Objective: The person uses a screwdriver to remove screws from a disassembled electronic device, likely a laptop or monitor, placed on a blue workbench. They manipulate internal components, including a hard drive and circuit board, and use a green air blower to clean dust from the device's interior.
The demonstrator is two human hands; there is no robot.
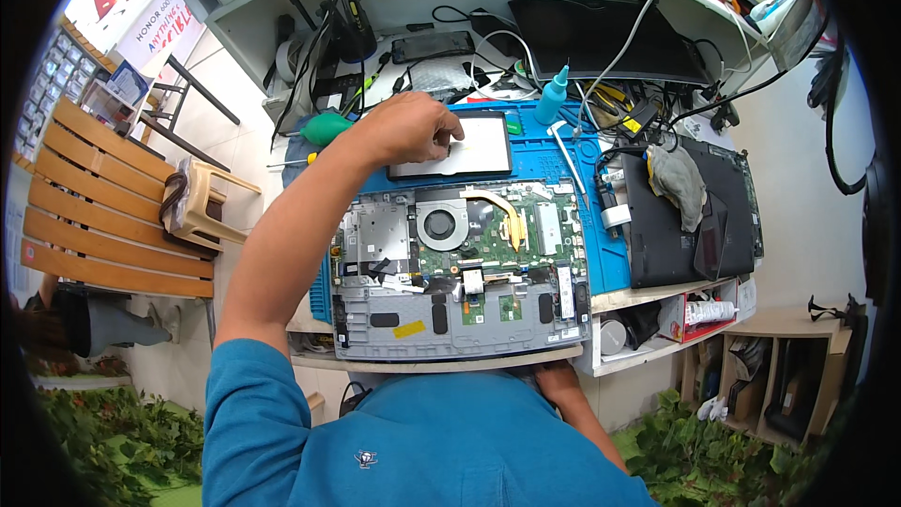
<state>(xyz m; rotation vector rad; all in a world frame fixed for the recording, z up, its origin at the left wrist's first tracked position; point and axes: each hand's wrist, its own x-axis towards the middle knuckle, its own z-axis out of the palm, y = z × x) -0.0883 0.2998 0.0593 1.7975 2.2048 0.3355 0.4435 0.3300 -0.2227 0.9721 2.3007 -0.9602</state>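
Note:
My left hand (422, 131) reaches over a black-rimmed white tray (486, 144), fingertips pinched at its surface on something too small to make out. Below it lies an opened laptop (380, 235), its board, fan and copper-coloured heat pipe exposed, on a blue work mat (605, 258). My right hand (554, 380) is low at the front edge of the bench, right of my body, its fingers mostly hidden. A green blower bulb (324, 129), a light-blue dropper bottle (551, 99) and white tweezers (570, 160) lie or stand around the tray.
At the right, a grey cloth (673, 183) lies on a black laptop (657, 258). Cables hang over a dark monitor (619, 38). At the left are a wooden bench (113, 225), a plastic stool (197, 202) and another person's legs (113, 319). A shelf (784, 324) stands low at the right.

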